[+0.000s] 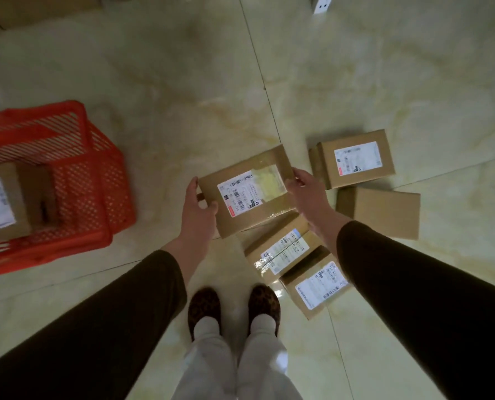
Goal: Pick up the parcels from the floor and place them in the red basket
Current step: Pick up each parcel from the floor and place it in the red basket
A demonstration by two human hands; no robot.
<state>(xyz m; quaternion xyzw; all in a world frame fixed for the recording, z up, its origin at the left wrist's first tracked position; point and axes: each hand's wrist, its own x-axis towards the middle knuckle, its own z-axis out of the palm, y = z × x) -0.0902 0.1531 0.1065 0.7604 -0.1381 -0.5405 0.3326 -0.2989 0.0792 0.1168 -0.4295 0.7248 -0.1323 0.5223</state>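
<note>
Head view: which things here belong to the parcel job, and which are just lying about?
Job:
- held parcel, gripped by left hand and right hand
- red basket, already holding a parcel
- four floor parcels: labelled box, plain box, two near the feet

Lying about:
- white object at top edge
- cardboard top left

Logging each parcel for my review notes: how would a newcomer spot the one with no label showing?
Start at the red basket on the left, then cross the tiled floor to the cluster of cardboard parcels on the right. The plain parcel lies at its right edge, just below the labelled parcel. It alone shows bare brown cardboard, no white sticker.
</note>
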